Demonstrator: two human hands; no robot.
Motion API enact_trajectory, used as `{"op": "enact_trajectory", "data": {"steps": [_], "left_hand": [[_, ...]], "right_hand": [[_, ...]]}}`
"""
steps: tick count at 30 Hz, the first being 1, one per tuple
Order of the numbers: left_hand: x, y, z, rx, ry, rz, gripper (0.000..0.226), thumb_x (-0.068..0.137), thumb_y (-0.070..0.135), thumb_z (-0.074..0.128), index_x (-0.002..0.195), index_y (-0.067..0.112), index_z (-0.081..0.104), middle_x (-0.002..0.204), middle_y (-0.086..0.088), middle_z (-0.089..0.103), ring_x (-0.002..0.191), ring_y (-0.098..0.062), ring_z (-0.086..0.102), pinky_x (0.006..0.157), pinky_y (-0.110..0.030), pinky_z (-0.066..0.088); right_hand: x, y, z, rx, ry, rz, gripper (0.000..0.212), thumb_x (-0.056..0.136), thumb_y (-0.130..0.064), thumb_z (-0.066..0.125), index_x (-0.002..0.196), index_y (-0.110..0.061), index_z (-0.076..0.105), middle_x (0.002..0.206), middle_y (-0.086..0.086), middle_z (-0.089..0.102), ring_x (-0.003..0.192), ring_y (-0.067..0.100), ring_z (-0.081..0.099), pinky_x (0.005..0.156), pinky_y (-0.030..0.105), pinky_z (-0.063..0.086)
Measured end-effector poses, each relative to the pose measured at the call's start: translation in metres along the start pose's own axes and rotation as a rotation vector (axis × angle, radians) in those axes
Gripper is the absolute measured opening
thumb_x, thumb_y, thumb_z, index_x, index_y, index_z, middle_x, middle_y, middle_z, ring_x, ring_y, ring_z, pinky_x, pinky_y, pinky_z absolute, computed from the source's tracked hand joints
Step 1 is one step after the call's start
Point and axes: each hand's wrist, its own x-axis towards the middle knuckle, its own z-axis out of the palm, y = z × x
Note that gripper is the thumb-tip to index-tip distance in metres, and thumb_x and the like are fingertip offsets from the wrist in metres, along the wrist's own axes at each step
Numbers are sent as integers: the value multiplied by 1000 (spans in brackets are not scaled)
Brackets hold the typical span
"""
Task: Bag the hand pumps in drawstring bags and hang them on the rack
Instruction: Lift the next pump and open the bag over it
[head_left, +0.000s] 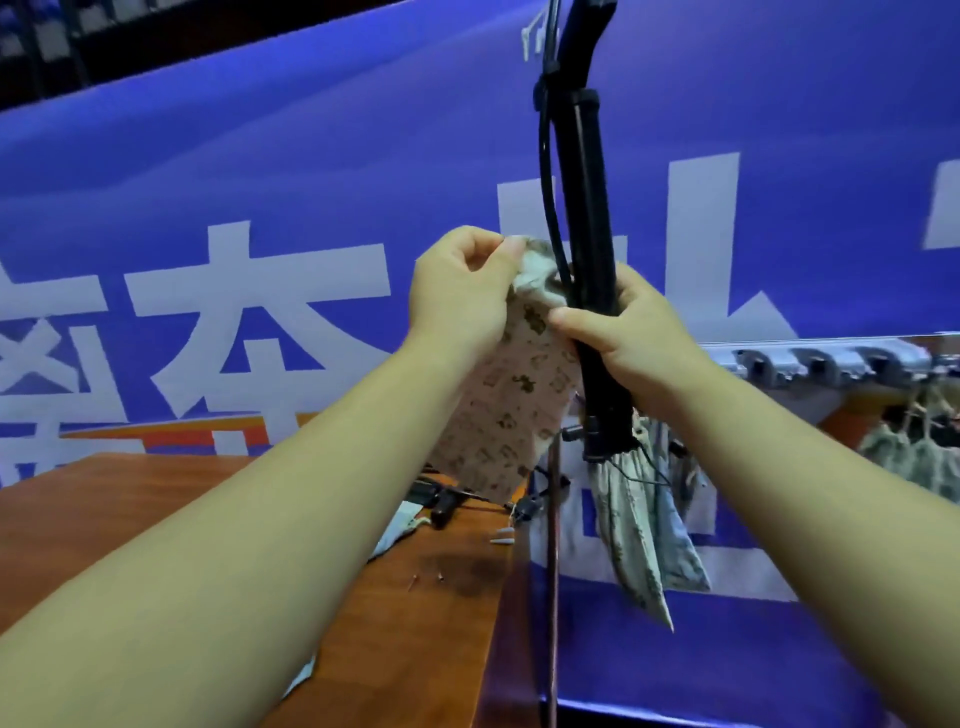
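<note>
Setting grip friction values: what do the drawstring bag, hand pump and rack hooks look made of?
Drawstring bag: soft woven cloth, probably cotton, matte beige with a brown print; it creases and drapes from the left hand.
Hand pump: black, slight sheen; plastic or painted metal, can't tell which. Its hose looks like rubber.
Rack hooks: bare silvery metal with bright highlights.

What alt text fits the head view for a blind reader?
A person's right hand grips a long black hand pump upright while the left hand pinches the mouth of a beige printed drawstring bag beside it, above a brown wooden table.
</note>
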Motion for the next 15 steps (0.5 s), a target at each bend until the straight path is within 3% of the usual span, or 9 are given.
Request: {"op": "enact_trajectory", "data": {"steps": [3,6,8,10,12,15], "left_hand": [[-10,16,29,-63,-70,-58,17,95,38,65,87,25,71,87,7,74,82,-12,70,76,-33,60],[-28,22,56,-223,-182,-161,20,98,36,62,85,24,71,89,-1,75,64,-11,67,55,-28,53],[-47,16,73,-265,-266,-229,18,101,37,57,93,26,69,97,-1,74,53,-4,58,44,-19,43],[-71,-1,90,-255,-375,-238,17,101,41,56,109,30,66,105,3,70,56,2,58,66,-15,50],[-100,-29,106,-196,-484,-217,34,93,48,64,124,33,60,109,10,69,79,6,67,88,-21,47],[-147,-75,127,-21,-663,-263,76,70,68,70,136,34,52,121,12,68,114,-4,64,103,-31,48]], "right_hand": [[-10,-8,-32,-27,68,0,35,79,-25,79,111,-25,64,102,1,73,93,17,72,77,35,60],[-28,-12,-67,-25,120,32,23,83,-19,78,101,-23,64,85,-5,72,75,10,71,63,25,56],[-43,-8,-91,-8,153,97,23,83,-17,78,101,-20,65,82,-3,71,73,13,71,63,30,56],[-60,-2,-112,23,171,167,26,85,-14,77,107,-13,64,86,4,72,76,19,72,67,38,60],[-77,8,-128,75,167,237,17,87,-10,73,101,-11,64,77,5,71,70,22,72,64,40,61],[-102,28,-142,130,215,361,12,90,-5,68,85,-14,61,53,-3,62,46,12,61,46,24,50]]}}
